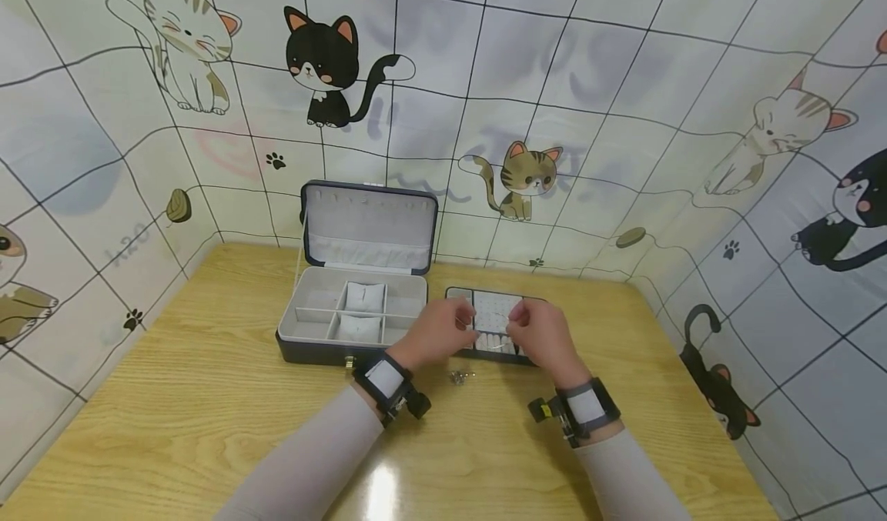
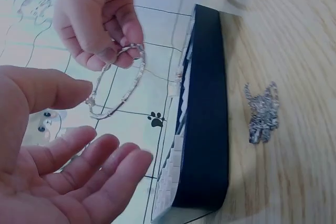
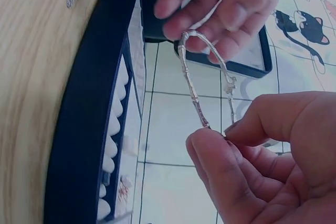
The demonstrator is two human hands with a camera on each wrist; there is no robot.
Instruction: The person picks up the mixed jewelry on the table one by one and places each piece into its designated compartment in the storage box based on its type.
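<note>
- Right hand (image 1: 545, 335) pinches the bracelet (image 3: 195, 98); go light, it could kink.
- Left hand (image 1: 438, 332) looks relaxed, gripping nothing; I'd cup it underneath as backup.

Silvery segmented bracelet (image 3: 190, 85), an oval loop in right hand (image 1: 543, 335)
</note>
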